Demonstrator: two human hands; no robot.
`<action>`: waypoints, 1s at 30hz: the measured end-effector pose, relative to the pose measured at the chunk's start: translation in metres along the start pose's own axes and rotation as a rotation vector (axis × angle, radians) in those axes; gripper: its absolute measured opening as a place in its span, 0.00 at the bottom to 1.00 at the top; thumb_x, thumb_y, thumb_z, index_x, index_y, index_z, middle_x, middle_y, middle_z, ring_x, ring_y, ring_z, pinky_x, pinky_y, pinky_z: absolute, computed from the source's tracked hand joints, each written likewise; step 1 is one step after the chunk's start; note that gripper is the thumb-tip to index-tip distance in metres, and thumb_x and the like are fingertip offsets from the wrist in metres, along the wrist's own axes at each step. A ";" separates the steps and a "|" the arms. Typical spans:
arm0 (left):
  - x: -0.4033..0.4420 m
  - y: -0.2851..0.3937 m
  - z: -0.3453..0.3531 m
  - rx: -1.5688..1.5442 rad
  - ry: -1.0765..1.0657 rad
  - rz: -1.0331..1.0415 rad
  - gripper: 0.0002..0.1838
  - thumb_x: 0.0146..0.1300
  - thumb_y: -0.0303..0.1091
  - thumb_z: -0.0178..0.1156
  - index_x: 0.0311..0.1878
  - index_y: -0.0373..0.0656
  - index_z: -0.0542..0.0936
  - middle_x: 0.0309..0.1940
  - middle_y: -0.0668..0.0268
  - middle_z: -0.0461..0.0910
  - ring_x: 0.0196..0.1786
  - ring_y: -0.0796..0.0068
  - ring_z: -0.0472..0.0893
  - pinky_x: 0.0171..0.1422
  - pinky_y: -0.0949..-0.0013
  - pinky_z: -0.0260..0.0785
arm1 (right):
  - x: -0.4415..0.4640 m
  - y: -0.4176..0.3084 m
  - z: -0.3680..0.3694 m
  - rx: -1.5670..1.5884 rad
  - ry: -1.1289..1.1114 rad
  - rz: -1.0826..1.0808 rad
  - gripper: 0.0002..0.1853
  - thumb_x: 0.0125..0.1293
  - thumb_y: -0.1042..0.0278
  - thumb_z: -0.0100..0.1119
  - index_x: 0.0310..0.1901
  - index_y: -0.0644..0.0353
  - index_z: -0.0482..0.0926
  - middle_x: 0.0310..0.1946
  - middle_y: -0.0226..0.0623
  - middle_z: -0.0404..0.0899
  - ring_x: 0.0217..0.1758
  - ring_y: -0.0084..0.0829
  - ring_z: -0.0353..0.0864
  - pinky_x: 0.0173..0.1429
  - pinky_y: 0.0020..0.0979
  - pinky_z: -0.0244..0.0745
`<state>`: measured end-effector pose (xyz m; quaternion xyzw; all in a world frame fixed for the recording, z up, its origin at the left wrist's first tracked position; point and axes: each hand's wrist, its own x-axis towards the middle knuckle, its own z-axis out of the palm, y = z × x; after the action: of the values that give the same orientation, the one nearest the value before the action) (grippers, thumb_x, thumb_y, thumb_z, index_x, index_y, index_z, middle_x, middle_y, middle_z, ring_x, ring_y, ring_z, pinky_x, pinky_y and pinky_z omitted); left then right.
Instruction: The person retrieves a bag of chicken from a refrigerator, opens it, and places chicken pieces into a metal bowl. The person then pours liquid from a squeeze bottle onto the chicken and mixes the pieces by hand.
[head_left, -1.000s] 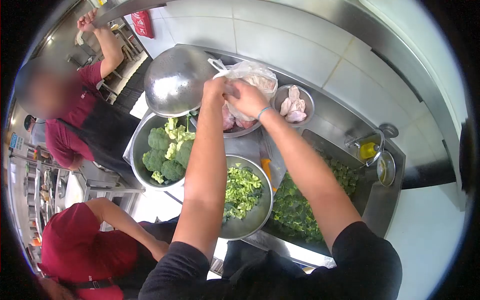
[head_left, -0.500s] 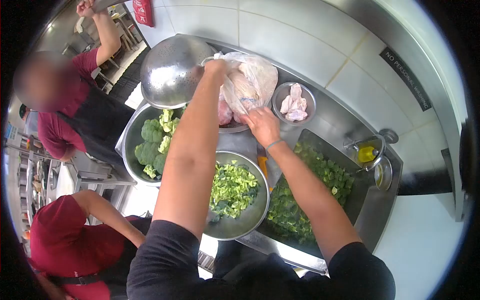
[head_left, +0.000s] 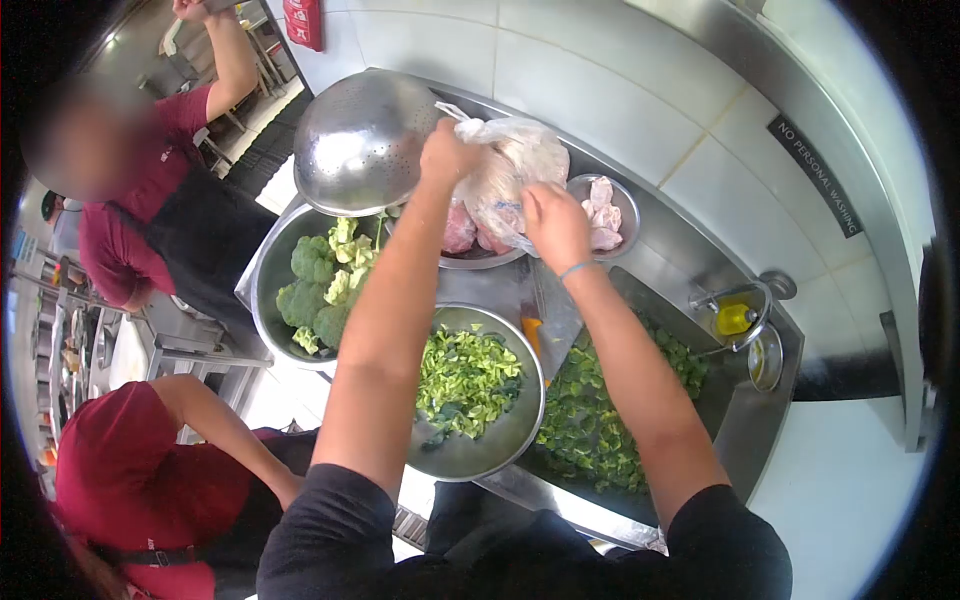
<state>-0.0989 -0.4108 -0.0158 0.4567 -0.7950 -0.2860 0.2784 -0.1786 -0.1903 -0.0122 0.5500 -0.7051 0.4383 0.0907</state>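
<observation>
A clear plastic bag (head_left: 525,150) with pale raw meat inside lies over a metal bowl (head_left: 484,263) at the back of the counter. My left hand (head_left: 449,157) is closed on the bag's gathered upper left edge. On the bag's lower right side, my right hand (head_left: 556,228) pinches the plastic. Pinkish raw meat (head_left: 459,228) shows in the bowl below the bag. Just right of my right hand is a small steel bowl (head_left: 631,208) holding raw chicken pieces (head_left: 602,212), partly covered by that hand.
An upturned colander (head_left: 362,140) rests left of the bag, above a bowl of broccoli (head_left: 312,262). Nearer me stand a bowl of chopped greens (head_left: 472,378) and a sink of greens (head_left: 595,430) with a faucet (head_left: 735,340). Two people in red shirts (head_left: 150,470) are at left.
My right hand has risen slightly and shifted right with the plastic, now overlapping the small bowl. My left hand still grips the bag. The whole view has shifted a little.
</observation>
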 end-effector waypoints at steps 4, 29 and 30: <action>-0.048 0.036 -0.011 0.081 0.184 0.120 0.39 0.51 0.44 0.78 0.66 0.44 0.73 0.59 0.50 0.78 0.62 0.48 0.79 0.66 0.53 0.73 | 0.034 0.018 0.043 -0.086 -0.117 -0.098 0.13 0.65 0.73 0.54 0.49 0.62 0.82 0.47 0.47 0.83 0.56 0.54 0.79 0.58 0.49 0.75; 0.010 0.031 0.035 0.183 -0.434 0.443 0.49 0.54 0.32 0.65 0.80 0.39 0.55 0.66 0.43 0.75 0.70 0.49 0.74 0.75 0.58 0.67 | 0.065 0.060 -0.006 -0.599 -0.415 0.126 0.18 0.67 0.62 0.57 0.56 0.54 0.80 0.55 0.44 0.83 0.61 0.50 0.79 0.64 0.53 0.71; 0.008 0.032 0.034 0.152 -0.433 0.397 0.51 0.52 0.33 0.67 0.80 0.39 0.54 0.65 0.41 0.75 0.70 0.48 0.74 0.75 0.59 0.66 | 0.070 0.060 -0.002 -0.488 -0.386 0.151 0.16 0.66 0.63 0.58 0.53 0.56 0.80 0.51 0.47 0.84 0.58 0.51 0.81 0.61 0.54 0.73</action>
<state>-0.1442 -0.3976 -0.0144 0.2403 -0.9288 -0.2561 0.1180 -0.2572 -0.2368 0.0001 0.5311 -0.8324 0.1494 0.0516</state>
